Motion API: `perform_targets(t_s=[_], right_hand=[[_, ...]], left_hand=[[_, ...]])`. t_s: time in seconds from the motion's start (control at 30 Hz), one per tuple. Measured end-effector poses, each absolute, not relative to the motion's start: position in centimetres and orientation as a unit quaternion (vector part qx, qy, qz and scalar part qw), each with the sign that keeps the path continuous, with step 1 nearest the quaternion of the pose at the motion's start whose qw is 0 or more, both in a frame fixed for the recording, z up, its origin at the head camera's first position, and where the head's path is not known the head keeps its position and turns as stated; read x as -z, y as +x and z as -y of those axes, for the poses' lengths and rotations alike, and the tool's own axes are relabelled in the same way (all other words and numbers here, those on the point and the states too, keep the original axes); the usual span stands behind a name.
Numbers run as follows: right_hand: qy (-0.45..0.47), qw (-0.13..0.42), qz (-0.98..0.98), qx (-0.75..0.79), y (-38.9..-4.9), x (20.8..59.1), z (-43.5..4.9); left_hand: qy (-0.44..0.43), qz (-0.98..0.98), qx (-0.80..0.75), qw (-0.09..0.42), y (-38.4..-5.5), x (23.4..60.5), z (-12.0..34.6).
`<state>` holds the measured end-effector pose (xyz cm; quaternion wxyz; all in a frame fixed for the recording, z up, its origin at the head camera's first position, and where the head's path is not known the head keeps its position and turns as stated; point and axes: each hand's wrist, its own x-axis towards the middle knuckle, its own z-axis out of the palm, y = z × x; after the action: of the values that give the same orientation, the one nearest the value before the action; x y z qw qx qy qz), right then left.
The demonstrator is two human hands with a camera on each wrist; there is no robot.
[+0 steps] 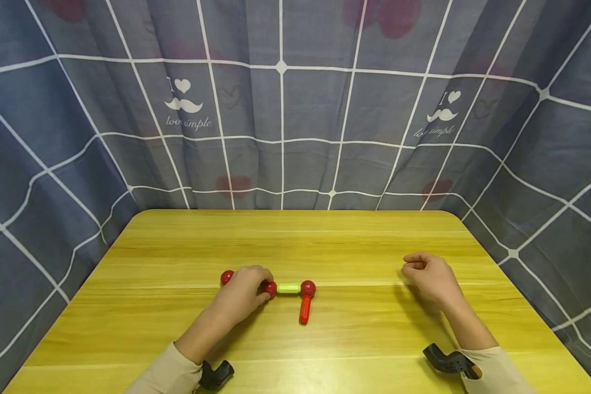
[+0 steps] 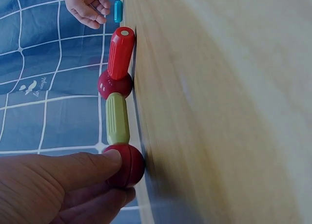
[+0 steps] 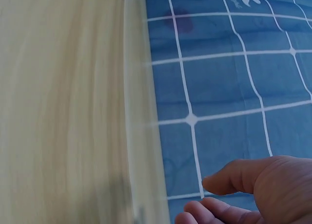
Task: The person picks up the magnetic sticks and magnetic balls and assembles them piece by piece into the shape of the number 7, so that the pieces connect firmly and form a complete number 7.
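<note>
My left hand (image 1: pixel 241 293) pinches a dark red ball (image 2: pixel 127 170) between thumb and fingers, low over the table. From this ball a yellow-green ribbed rod (image 1: pixel 289 288) runs right to a second red ball (image 1: pixel 308 288). A bright red rod (image 1: pixel 305 310) sticks out of that second ball toward the near edge. Another red ball (image 1: pixel 226 277) shows at the left, behind my left hand, which covers what lies between. Off to the right, my right hand (image 1: pixel 430 280) hovers above the table with loosely bent fingers and holds nothing.
A small teal rod (image 2: pixel 118 11) appears near my right hand in the left wrist view. The yellow wood-grain table (image 1: pixel 354 328) has rounded far corners. A blue-grey curtain (image 1: pixel 310 104) with white grid lines hangs behind it and along both sides.
</note>
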<state>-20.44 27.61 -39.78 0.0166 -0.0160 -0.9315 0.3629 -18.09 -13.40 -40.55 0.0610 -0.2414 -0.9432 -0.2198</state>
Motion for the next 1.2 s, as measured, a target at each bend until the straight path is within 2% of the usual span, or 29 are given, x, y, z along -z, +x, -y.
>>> perform_targets(t_s=[0.37,0.83,1.2], right_hand=[[-0.034,0.047,0.939,-0.338,-20.7,39.6,-29.5],[0.002,0.083,0.952,-0.295,-21.0,40.8,-31.2],[-0.021,0.043,0.964,-0.262,-21.6,41.8,-32.1]], left_hand=[[-0.247,0.942,0.217,0.066,-18.1,40.5,13.4],[-0.241,0.944,0.218,0.063,-18.1,40.5,13.3],[-0.243,0.944,0.217,0.06,-18.2,40.6,13.3]])
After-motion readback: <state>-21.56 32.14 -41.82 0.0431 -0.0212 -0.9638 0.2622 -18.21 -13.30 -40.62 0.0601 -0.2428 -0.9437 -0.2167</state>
